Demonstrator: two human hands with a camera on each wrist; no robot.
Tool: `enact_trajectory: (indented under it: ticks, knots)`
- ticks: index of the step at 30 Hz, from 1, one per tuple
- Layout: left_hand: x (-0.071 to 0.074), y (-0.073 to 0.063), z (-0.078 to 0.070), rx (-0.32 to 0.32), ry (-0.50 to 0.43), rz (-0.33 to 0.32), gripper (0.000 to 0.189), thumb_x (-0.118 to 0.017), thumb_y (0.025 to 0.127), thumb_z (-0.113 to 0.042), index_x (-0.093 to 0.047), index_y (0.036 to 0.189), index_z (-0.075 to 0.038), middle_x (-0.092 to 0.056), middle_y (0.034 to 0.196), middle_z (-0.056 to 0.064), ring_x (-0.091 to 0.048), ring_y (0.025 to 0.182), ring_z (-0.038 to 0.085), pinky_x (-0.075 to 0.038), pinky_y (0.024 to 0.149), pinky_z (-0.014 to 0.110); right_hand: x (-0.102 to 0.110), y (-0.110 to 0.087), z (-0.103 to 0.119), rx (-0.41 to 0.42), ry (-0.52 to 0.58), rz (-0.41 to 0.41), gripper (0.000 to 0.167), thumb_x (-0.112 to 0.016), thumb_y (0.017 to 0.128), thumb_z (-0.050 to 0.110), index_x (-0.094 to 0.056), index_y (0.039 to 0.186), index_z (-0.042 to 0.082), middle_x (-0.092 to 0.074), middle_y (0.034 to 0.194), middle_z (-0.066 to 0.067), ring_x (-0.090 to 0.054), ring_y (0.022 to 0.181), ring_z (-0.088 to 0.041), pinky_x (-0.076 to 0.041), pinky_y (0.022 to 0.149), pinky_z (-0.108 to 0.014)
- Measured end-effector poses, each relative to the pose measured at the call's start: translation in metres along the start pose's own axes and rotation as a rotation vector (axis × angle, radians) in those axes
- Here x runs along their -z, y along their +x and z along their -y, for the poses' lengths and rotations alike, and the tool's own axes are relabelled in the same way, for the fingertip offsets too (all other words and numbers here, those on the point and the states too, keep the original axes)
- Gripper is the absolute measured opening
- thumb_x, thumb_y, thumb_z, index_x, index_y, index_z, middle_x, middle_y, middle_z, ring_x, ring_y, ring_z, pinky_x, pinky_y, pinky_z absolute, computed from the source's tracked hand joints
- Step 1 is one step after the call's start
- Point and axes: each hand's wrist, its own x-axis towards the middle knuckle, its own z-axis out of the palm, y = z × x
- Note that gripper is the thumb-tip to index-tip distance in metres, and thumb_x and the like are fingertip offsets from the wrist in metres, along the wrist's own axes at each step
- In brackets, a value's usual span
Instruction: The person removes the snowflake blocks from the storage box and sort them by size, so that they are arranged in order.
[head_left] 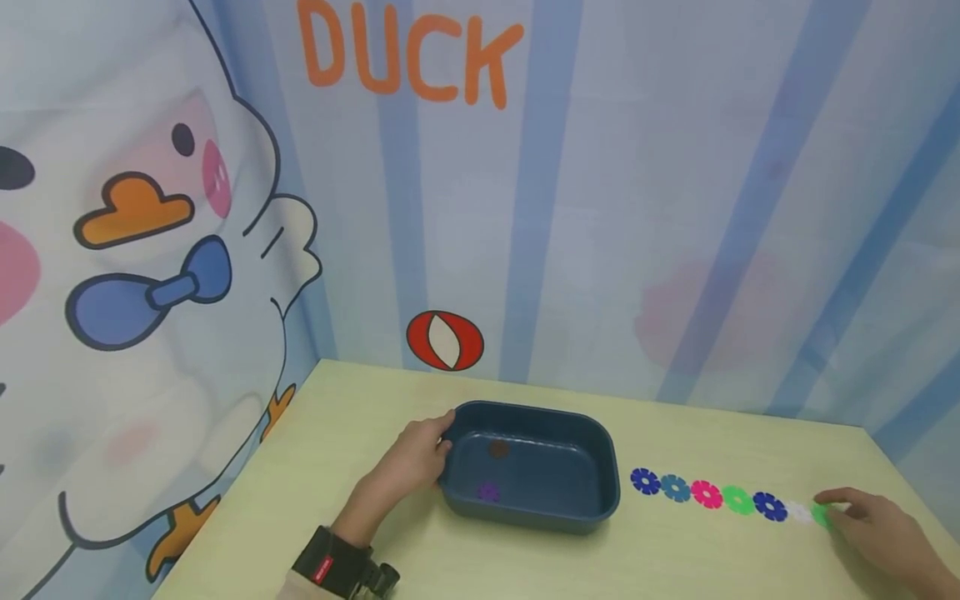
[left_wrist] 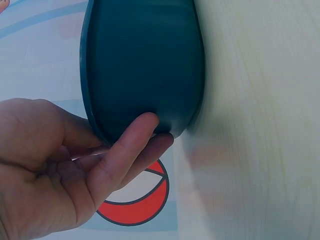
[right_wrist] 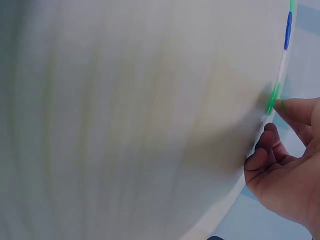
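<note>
Pinching blue tray by its rim — left grip | right grip — pinching green disc beside white disc

Backdrop: pale blue, darker blue stripes. Lettering, orange, near top: DUCK. Duck print at left: white, orange beak, pink cheeks, blue bow tie, orange feet. Ball print, red and white, low on backdrop, just above far edge of table. Table pale yellow, faint grain. Pink patch, blurred, on backdrop at right.
</note>
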Motion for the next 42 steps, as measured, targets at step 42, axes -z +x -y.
enact_trajectory:
  ticks: [42]
  knots:
    - [0.002,0.002,-0.001,0.011,-0.002,0.006,0.054,-0.055,0.107,0.001,-0.041,0.159,0.006,-0.054,0.152,0.031,-0.068,0.053,0.013,-0.055,0.055,0.025,-0.024,0.011,0.224,0.565,0.355,-0.102,0.026,-0.063,0.109,0.026,-0.071,0.128,0.011,-0.069,0.087,0.001,-0.063,0.075,-0.012,-0.049,0.062,-0.027]
